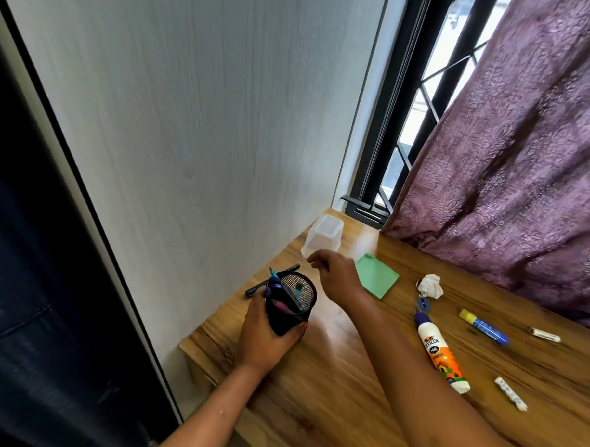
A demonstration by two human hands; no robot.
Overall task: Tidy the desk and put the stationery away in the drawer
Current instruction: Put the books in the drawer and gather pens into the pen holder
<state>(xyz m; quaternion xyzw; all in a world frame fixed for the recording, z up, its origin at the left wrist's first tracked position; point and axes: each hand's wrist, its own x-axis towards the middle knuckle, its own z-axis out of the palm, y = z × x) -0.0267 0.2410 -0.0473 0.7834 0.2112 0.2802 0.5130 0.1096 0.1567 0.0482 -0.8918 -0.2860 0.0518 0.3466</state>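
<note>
Window (424,104): black frame, diagonal black grille bars (452,64) across the glass, bright daylight behind, and a short black ledge (355,200) at its lower left corner. Right of the window, overlapping its right edge, hangs a purple curtain (513,148) with a crinkled texture, falling in heavy folds to below the window's foot. Left of the window stands a pale grey wall panel (191,100) with faint vertical grain; further left a narrow off-white strip (70,193), then a dark, near-black surface (31,262) farthest from the window.
</note>
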